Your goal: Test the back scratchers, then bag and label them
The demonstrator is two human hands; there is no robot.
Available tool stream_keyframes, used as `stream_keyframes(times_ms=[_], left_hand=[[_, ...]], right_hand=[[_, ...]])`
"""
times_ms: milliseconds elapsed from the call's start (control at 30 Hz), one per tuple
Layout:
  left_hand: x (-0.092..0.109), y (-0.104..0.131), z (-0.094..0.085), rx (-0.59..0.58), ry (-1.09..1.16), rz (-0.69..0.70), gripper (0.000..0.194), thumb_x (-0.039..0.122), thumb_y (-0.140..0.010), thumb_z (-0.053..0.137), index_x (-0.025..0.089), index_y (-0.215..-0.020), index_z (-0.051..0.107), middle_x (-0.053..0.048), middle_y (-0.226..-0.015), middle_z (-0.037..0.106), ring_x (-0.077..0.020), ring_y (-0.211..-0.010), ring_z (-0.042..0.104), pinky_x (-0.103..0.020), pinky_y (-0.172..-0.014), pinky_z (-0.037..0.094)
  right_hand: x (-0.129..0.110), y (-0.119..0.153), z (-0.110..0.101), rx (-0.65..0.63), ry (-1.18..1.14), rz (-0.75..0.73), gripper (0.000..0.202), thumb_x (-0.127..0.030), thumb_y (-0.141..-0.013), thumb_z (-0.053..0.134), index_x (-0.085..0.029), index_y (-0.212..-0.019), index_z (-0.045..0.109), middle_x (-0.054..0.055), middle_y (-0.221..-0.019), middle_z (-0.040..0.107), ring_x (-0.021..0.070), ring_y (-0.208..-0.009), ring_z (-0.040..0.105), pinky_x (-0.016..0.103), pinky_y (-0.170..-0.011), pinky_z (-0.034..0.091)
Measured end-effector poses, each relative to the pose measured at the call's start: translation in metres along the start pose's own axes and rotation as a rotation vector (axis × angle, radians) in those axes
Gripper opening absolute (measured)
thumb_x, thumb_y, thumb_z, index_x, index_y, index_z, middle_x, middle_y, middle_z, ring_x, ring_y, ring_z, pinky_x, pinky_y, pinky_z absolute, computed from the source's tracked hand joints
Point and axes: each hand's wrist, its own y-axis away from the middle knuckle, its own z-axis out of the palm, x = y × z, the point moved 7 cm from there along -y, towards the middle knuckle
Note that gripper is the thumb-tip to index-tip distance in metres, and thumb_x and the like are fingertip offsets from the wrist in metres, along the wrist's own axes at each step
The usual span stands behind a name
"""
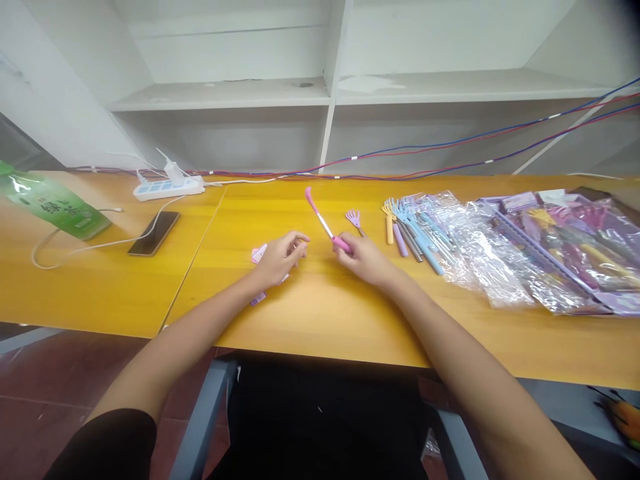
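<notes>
Right hand [367, 261] closed round pink-handled scratcher with metal rod [325, 225], above surface [320, 320]. Left hand [280, 259] half-curled, seemingly empty. Several coloured scratchers [425, 245] loose; more in purple box [623, 304].

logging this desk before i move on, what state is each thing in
Pink scratcher: held, shaft extended
Right hand: grip closed on pink scratcher
Left hand: loosely curled, over printed pieces
Purple scratcher: lying loose
Phone: flat, upper side dark
Power strip: plugs in
Box: open, filled
</notes>
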Motion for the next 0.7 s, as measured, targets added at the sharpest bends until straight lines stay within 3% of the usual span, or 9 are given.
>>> stream_keyframes(times_ms=[133, 300, 400, 500, 600, 700], left_hand=[[0.003, 0.001, 0.003, -0.053, 0.048, 0.013, 0.04, 0.057, -0.105, 0.055, 0.019, -0.11, 0.065, -0.002, -0.088, 0.071, -0.0111, -0.062, 0.062, -0.024, -0.059, 0.047], [0.001, 0.003, 0.01, -0.1, 0.151, -0.025, 0.042, 0.061, -0.1, 0.062, 0.019, -0.096, 0.062, 0.001, -0.075, 0.064, -0.0111, -0.061, 0.059, -0.024, -0.059, 0.045], [-0.003, 0.002, 0.01, -0.065, 0.196, -0.052, 0.044, 0.063, -0.101, 0.06, 0.019, -0.096, 0.06, 0.004, -0.067, 0.057, -0.0107, -0.058, 0.054, -0.024, -0.058, 0.042], [-0.008, -0.001, 0.006, -0.035, 0.212, -0.081, 0.049, 0.067, -0.102, 0.055, 0.019, -0.095, 0.062, 0.004, -0.065, 0.053, -0.0116, -0.059, 0.052, -0.025, -0.059, 0.042], [-0.009, -0.004, 0.006, -0.038, 0.22, -0.08, 0.055, 0.071, -0.1, 0.053, 0.019, -0.085, 0.061, 0.0, -0.077, 0.057, -0.0136, -0.069, 0.055, -0.028, -0.069, 0.049], [-0.006, -0.003, 0.01, -0.063, 0.257, -0.046, 0.06, 0.073, -0.1, 0.052, 0.019, -0.074, 0.058, -0.008, -0.102, 0.062, -0.0173, -0.092, 0.062, -0.033, -0.091, 0.055]], right_hand=[[-0.027, 0.006, 0.03, -0.152, -0.039, -0.059, 0.009, -0.029, -0.095, 0.054, -0.023, -0.089, 0.054, -0.003, -0.073, 0.058, 0.0142, -0.063, 0.051, 0.027, -0.065, 0.035], [-0.033, 0.011, 0.044, -0.257, -0.032, -0.065, 0.014, -0.033, -0.101, 0.055, -0.022, -0.093, 0.059, -0.002, -0.077, 0.062, 0.0141, -0.064, 0.052, 0.028, -0.065, 0.034], [-0.028, 0.008, 0.039, -0.23, -0.038, -0.048, 0.03, -0.045, -0.107, 0.052, -0.023, -0.086, 0.056, -0.001, -0.074, 0.06, 0.0156, -0.064, 0.051, 0.03, -0.067, 0.034], [-0.027, 0.005, 0.025, -0.113, -0.056, -0.087, 0.044, -0.052, -0.111, 0.045, -0.024, -0.078, 0.05, 0.001, -0.075, 0.057, 0.0187, -0.07, 0.052, 0.032, -0.072, 0.039], [-0.03, 0.005, 0.017, -0.051, -0.1, -0.133, 0.055, -0.058, -0.112, 0.037, -0.024, -0.072, 0.053, 0.006, -0.083, 0.063, 0.022, -0.083, 0.059, 0.035, -0.084, 0.045], [-0.028, 0.005, 0.024, -0.131, -0.166, -0.057, 0.059, -0.062, -0.112, 0.033, -0.023, -0.077, 0.06, 0.005, -0.077, 0.067, 0.021, -0.079, 0.061, 0.035, -0.083, 0.046]])
